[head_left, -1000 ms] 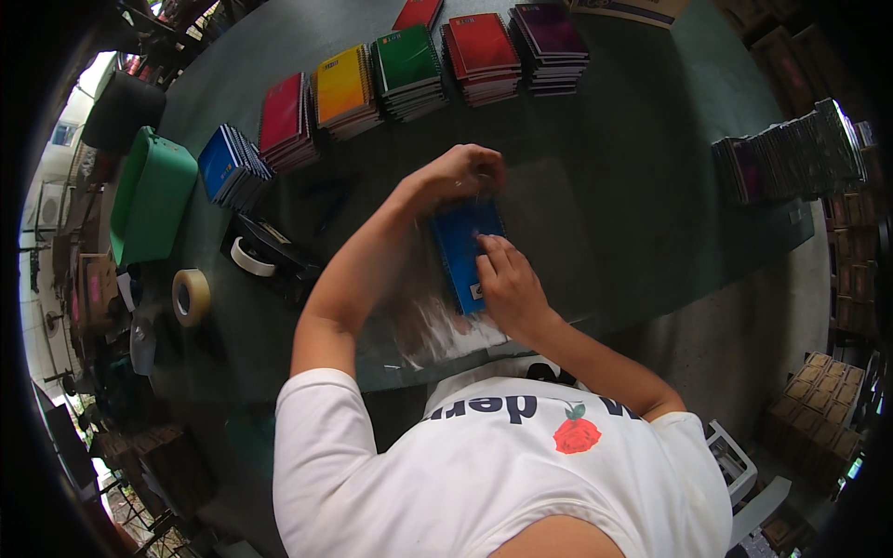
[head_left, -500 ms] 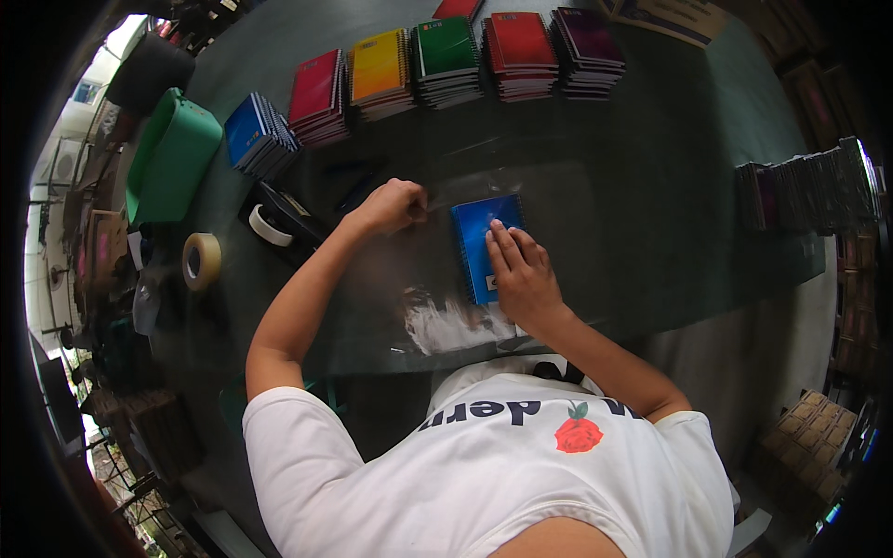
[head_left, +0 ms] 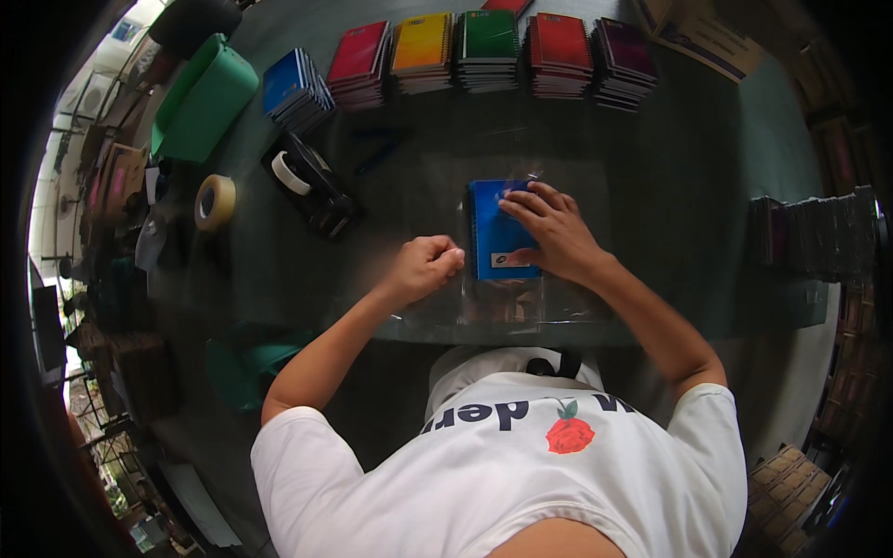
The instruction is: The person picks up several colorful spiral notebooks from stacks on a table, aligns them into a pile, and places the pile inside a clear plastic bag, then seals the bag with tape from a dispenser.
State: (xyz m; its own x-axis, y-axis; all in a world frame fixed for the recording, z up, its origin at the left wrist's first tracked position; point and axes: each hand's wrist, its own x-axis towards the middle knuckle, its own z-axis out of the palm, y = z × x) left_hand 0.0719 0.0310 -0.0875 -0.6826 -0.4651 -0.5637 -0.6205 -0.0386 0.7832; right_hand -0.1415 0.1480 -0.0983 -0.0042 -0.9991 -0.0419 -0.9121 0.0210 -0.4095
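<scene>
A blue spiral-bound notebook (head_left: 493, 221) lies on the dark table in front of me, its coil along the left side. Clear plastic film (head_left: 502, 309) shows around it and sticks out past its near edge. Resting on the cover's right part is my right hand (head_left: 561, 231), open, fingers spread and stretched out. My left hand (head_left: 426, 267) is closed just left of the notebook's lower corner. What its fingers pinch, if anything, is too small to make out.
Along the far side stand stacks of notebooks: blue (head_left: 296, 88), pink (head_left: 357, 65), yellow (head_left: 421, 51), green (head_left: 488, 51), red (head_left: 559, 56) and purple (head_left: 625, 60). Left are a black tape dispenser (head_left: 321, 193), a tape roll (head_left: 215, 203) and a green bin (head_left: 206, 102). Wrapped notebooks (head_left: 814, 237) stand right.
My left hand has come down toward me, from above the notebook's left side to beside its lower corner. The right hand's fingers have spread. The whole view has shifted slightly.
</scene>
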